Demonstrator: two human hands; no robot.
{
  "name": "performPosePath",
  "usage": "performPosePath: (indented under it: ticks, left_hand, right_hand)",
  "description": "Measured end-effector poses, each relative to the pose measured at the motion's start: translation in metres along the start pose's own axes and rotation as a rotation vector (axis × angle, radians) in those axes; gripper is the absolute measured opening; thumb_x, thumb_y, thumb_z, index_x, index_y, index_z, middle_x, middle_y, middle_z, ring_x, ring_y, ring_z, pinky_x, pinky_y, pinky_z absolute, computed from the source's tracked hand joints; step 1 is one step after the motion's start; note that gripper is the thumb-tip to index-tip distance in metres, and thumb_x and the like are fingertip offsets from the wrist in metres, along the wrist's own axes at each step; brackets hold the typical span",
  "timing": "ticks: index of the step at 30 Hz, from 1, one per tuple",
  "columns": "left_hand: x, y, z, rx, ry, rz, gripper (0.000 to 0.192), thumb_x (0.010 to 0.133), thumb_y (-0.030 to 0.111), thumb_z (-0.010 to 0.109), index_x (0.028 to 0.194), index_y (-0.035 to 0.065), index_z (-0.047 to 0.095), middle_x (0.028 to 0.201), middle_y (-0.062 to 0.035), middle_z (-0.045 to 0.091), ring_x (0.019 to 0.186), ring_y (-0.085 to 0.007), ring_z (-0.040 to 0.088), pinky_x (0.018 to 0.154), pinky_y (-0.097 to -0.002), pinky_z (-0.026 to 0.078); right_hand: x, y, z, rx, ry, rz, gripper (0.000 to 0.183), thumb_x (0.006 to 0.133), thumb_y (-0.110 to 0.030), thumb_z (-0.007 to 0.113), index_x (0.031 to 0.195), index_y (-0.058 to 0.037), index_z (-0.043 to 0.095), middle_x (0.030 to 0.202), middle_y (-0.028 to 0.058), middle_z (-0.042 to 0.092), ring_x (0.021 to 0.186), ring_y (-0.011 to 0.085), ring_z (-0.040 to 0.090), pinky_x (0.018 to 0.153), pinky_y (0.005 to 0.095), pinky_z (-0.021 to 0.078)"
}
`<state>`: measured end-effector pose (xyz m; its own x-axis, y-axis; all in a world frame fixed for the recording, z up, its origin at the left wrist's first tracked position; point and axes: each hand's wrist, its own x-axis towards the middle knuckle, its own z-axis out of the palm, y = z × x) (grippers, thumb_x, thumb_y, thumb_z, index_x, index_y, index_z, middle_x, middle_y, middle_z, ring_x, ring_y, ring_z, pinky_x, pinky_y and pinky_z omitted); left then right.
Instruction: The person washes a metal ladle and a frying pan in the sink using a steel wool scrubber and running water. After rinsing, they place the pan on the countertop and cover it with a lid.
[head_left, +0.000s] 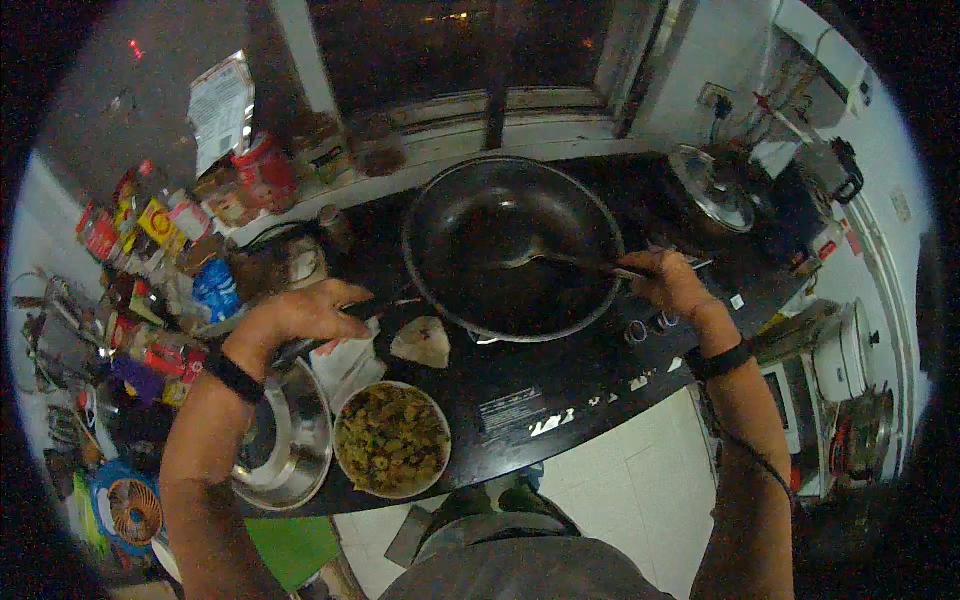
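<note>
A large dark wok (469, 214) sits on the black glass cooktop (510, 375). My right hand (667, 281) grips the dark handle of a spatula (574, 260), whose head rests inside the wok; the wok's inside looks dark, with a few shiny reflections. At the wok's left, my left hand (311, 309) has thumb and fingers apart around the end of the wok's handle (394, 303), without plain contact. Below that hand lie a crumpled white cloth or paper (349, 367) and a pale, roughly triangular piece (422, 342), not clearly identifiable.
A bowl of chopped greenish food (394, 439) and a steel basin (311, 450) stand near the front edge. Packets and a red-lidded jar (264, 172) crowd the left. A glass lid (712, 191) lies back right. A small blue fan (133, 510) is lower left.
</note>
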<state>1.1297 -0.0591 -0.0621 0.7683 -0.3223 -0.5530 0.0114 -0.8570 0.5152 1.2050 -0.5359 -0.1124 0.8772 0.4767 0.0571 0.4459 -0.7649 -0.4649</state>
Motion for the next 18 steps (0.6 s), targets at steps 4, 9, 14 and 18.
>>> performPosePath:
  ticks: [4,9,14,18]
  left_hand:
    - [-0.002,-0.001,0.006,0.014,0.12,0.232,0.049,0.077,0.034,0.069,0.112,0.0016,0.056,0.077,-0.011,0.06,0.074,-0.0216,0.058,0.066,-0.037,0.048]
    - [-0.026,-0.017,-0.011,-0.007,0.501,0.272,0.047,0.078,0.031,0.069,0.112,0.0002,0.058,0.081,-0.0091,0.062,0.077,-0.0195,0.06,0.068,-0.0333,0.048]
    - [-0.126,-0.06,0.009,-0.161,0.947,0.077,0.029,0.084,0.014,0.062,0.107,-0.0032,0.061,0.095,-0.0115,0.066,0.087,-0.0173,0.061,0.079,-0.0303,0.048]
    - [-0.179,-0.105,0.068,-0.191,1.03,-0.26,0.024,0.083,0.015,0.063,0.1,-0.002,0.062,0.095,-0.0118,0.067,0.087,-0.0199,0.062,0.078,-0.0319,0.048]
  right_hand:
    - [0.004,0.015,0.009,-0.17,-0.007,-0.051,0.034,0.076,0.004,0.06,0.11,-0.0011,0.062,0.096,0.0114,0.065,0.083,0.0197,0.062,0.069,0.033,0.0497]
    - [-0.007,0.042,0.002,0.042,0.063,-0.059,0.035,0.078,0.004,0.058,0.112,-0.0007,0.059,0.099,0.0115,0.062,0.088,0.0211,0.061,0.069,0.034,0.0503]
    - [-0.004,0.059,0.004,-0.278,0.069,-0.272,0.041,0.074,0.004,0.06,0.113,-0.0034,0.059,0.105,0.0144,0.061,0.093,0.0301,0.061,0.074,0.0375,0.0502]
    - [0.004,0.063,0.021,0.001,0.099,-0.324,0.042,0.073,0.0,0.062,0.114,-0.0049,0.059,0.109,0.0174,0.06,0.096,0.0345,0.059,0.079,0.0383,0.0489]
